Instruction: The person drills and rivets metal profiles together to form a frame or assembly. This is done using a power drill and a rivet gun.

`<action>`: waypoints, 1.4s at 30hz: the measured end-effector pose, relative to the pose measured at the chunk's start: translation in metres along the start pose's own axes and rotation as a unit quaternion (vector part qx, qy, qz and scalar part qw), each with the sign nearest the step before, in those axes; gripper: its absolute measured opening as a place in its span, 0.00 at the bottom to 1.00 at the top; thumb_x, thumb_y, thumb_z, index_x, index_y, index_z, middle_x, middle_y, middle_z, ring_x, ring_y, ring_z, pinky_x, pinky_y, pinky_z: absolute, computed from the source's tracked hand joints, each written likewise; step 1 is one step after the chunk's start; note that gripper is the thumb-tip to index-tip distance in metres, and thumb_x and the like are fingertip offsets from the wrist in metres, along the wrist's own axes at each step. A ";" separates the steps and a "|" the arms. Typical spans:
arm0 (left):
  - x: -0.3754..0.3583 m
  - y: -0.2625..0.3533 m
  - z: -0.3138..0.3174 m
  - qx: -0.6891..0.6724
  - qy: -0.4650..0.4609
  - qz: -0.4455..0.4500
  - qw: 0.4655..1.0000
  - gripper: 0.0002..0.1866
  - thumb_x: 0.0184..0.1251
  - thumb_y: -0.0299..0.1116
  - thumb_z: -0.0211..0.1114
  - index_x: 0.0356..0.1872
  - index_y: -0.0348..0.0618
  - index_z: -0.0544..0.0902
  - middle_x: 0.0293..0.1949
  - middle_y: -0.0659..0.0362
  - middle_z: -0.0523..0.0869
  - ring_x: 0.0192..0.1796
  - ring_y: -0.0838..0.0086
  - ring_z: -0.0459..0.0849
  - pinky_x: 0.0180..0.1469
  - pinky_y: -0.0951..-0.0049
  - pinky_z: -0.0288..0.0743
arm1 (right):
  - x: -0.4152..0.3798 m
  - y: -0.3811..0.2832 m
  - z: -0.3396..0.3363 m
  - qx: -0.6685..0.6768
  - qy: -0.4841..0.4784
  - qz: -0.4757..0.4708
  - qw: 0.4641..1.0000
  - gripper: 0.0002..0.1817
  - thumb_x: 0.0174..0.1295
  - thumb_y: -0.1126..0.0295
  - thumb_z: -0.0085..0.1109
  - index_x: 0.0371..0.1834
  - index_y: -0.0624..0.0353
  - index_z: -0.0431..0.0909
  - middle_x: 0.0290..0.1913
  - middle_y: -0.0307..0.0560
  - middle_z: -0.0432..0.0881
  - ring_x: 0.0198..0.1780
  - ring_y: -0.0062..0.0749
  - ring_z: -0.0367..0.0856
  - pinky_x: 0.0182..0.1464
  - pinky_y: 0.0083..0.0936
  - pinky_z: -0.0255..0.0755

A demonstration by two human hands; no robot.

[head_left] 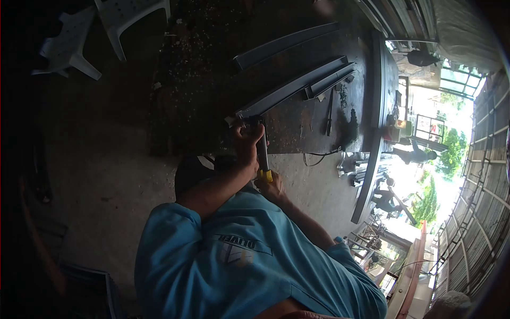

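In a dim workshop, at a dark worktable's [202, 90] edge, the right hand [272, 187] wraps a yellow-handled tool [263, 151]; the left hand [247, 146] curls at its far end, exact hold unclear, near a metal channel [295, 86]. The step seems to be positioning, calling for steady, aligned hands.

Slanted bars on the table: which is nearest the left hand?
The long middle bar: its near end lies by the left hand. The short bar and far bar end farther off.
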State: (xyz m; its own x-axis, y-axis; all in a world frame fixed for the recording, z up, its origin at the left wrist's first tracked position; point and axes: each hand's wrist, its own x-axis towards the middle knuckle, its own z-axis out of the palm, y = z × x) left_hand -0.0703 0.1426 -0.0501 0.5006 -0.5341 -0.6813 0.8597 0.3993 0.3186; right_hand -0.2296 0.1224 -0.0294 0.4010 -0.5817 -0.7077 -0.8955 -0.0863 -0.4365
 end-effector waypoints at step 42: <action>0.018 -0.024 -0.011 0.066 0.065 0.007 0.996 0.38 0.50 0.40 0.80 0.61 0.42 0.70 0.51 0.55 0.77 0.53 0.71 0.76 0.57 0.70 0.70 | -0.020 0.001 -0.007 0.249 -0.034 0.019 0.968 0.27 0.61 0.44 0.60 0.41 0.63 0.78 0.30 0.38 0.77 0.32 0.26 0.75 0.34 0.28 0.69</action>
State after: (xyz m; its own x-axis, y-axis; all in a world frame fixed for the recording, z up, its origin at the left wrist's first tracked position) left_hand -0.0830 0.1313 -0.0772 0.5034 -0.4247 -0.7525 0.8625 0.3001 0.4076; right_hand -0.2400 0.1281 -0.0115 0.3960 -0.5214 -0.7558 -0.7128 0.3444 -0.6110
